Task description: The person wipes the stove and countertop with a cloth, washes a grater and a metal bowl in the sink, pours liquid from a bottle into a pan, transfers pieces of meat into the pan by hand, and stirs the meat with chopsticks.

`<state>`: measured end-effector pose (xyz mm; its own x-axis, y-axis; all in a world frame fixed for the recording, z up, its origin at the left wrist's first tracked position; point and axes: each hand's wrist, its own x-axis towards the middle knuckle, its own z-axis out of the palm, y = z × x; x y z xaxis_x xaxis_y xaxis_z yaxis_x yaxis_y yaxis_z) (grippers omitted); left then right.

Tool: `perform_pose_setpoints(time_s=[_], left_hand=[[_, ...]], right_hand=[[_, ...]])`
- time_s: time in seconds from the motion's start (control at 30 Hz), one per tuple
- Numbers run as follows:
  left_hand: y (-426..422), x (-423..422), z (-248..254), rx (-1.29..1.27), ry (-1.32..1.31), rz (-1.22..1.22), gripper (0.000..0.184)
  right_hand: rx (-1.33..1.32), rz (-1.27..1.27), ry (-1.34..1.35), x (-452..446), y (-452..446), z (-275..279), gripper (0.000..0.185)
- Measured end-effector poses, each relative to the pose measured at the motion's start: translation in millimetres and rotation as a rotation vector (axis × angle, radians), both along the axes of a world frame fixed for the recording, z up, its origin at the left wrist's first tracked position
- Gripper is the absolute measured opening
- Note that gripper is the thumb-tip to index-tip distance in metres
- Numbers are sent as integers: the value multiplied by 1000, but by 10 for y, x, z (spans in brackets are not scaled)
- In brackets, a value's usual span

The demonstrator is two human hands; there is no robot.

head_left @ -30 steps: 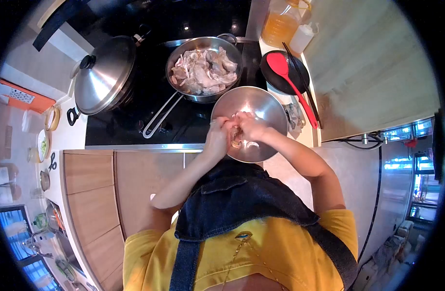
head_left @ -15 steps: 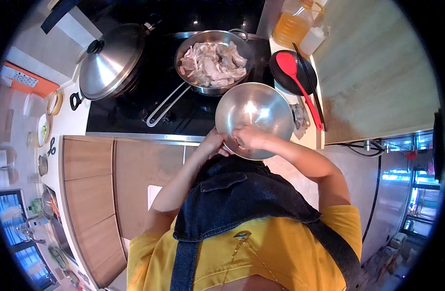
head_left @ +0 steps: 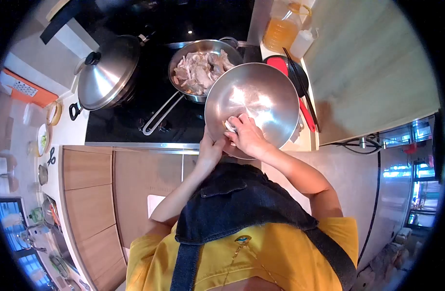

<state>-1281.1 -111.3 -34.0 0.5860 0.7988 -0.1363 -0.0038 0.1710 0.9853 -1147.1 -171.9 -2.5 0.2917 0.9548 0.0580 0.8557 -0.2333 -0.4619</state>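
Observation:
My left hand grips the near left rim of a steel mixing bowl, its fingers closed on the edge. The bowl is tilted, with its inside towards me. My right hand reaches into the bowl with bent fingers pinching a small whitish piece; what exactly it is stays too small to tell. Just beyond the bowl, a steel frying pan sits on the black hob, filled with pale pinkish-grey meat pieces. The bowl hides part of the pan's right side.
A lidded wok stands on the left of the hob. To the right lie a red spatula, dark chopsticks and a black dish. An oil jug and a white bottle stand behind. Scissors lie on the left counter.
The bowl has risen towards me and tilted, now covering part of the pan and spatula. Inside it, my right hand has turned, and the whitish piece shows at its fingertips.

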Motion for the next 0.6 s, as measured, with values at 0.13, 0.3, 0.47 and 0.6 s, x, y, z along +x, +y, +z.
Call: perform_pose_setpoints(time_s=[0.13,0.3,0.47,0.6], left_hand=[[50,-103,175,20,-178,81,51],[180,-306,600,-211,-188,195,43],[437,-401,909,-144,-301,200,36],[905,-420,944,-86,-345,207,33]], right_hand=[[108,165,37,3,159,209,33],[-49,524,32,90,526,435,35],[-124,705,-132,-131,831,829,30],[-177,769,-251,-221,1188,1090,26]])
